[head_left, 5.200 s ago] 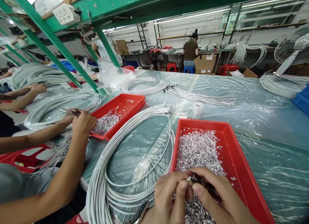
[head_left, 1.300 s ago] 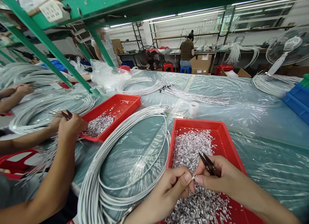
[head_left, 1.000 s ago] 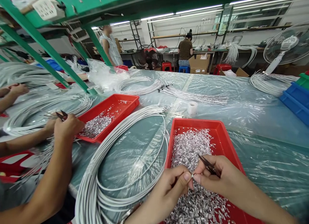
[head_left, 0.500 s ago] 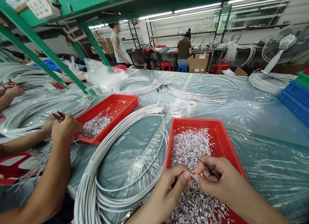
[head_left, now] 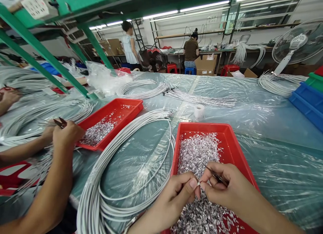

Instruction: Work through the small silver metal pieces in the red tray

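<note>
My left hand [head_left: 174,200] is closed in a pinch on the end of a thin white cable [head_left: 198,183], just above the nearer red tray. The fingertips of my right hand [head_left: 222,183] meet it there, pinching the cable's tip. Tucked in that same hand is a slim dark pointed tool [head_left: 214,174], its point sticking out to the upper left; whether it is scissors or tweezers I cannot tell. Beneath both hands, the red tray [head_left: 233,143] holds a heap of silvery foil scraps [head_left: 199,151]. A coil of white cables [head_left: 96,183] lies left of my hands.
At the left, a co-worker's hands [head_left: 65,131] hold a dark pointed tool beside another red tray [head_left: 128,104] of scraps. A white tape roll [head_left: 199,111] stands behind my tray. More cable bundles [head_left: 202,98] lie farther back, with blue bins [head_left: 308,101] at right.
My fingers stay together at the cable end, shifted slightly, and a bit more white shows between them. In the background, a standing person has moved right and turned.
</note>
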A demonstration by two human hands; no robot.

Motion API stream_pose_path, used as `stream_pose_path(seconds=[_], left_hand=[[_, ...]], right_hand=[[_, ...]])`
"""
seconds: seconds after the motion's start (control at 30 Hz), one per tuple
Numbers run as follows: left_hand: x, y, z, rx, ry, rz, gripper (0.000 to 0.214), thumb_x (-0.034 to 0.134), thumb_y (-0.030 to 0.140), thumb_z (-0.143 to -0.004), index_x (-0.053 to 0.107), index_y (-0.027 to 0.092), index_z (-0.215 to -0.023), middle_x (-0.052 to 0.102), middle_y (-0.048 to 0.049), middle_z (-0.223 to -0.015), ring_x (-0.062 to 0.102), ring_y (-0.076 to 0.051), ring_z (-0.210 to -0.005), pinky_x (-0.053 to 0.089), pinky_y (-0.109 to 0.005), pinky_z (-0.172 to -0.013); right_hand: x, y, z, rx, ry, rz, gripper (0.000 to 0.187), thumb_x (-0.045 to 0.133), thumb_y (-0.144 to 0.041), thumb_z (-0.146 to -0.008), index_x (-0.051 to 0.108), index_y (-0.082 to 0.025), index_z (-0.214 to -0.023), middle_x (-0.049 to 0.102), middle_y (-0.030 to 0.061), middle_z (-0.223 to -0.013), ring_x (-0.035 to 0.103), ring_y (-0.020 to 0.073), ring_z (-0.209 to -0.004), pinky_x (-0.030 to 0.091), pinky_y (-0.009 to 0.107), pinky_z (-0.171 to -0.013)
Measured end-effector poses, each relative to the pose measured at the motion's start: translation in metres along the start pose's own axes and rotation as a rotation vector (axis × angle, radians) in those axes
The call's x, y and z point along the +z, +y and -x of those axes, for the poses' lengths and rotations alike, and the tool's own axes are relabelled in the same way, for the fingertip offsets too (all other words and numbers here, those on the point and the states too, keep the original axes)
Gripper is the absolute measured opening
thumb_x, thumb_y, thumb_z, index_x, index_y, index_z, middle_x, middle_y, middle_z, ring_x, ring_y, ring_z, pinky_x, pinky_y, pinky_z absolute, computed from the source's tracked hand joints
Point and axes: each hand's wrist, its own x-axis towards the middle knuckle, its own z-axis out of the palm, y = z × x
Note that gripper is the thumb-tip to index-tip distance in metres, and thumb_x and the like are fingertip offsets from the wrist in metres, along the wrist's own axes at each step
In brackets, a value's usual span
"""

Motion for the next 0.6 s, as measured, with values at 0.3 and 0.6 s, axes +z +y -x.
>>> stream_pose_path(seconds=[0.3, 0.6], left_hand=[[-0.0043, 0.0054, 0.0025, -0.003, -0.007, 0.113, 0.038, 0.045, 0.048, -0.093, 0.05, 0.016, -0.073, 0.029, 0.0058, -0.057, 0.026, -0.008, -0.053, 0.018, -0.026, -0.05], [-0.0049, 0.0053, 0.0027, 0.001, -0.047, 0.119, 0.037, 0.046, 0.044, -0.094, 0.051, 0.015, -0.072, 0.031, 0.0061, -0.057, 0.024, -0.007, -0.051, 0.016, -0.025, -0.047]], right_hand=[[-0.0077, -0.0087, 0.0026, 0.029, -0.108, -0.083, 0.01, 0.059, -0.025, -0.082, 0.062, -0.016, -0.084, 0.02, -0.0081, -0.055, 0.016, 0.0109, -0.049, 0.015, 0.024, -0.048], [-0.0093, -0.0063, 0.0019, 0.049, -0.157, -0.198, 0.008, 0.064, -0.023, -0.083, 0.061, -0.015, -0.084, 0.024, -0.0076, -0.058, 0.018, 0.0109, -0.052, 0.017, 0.024, -0.049]])
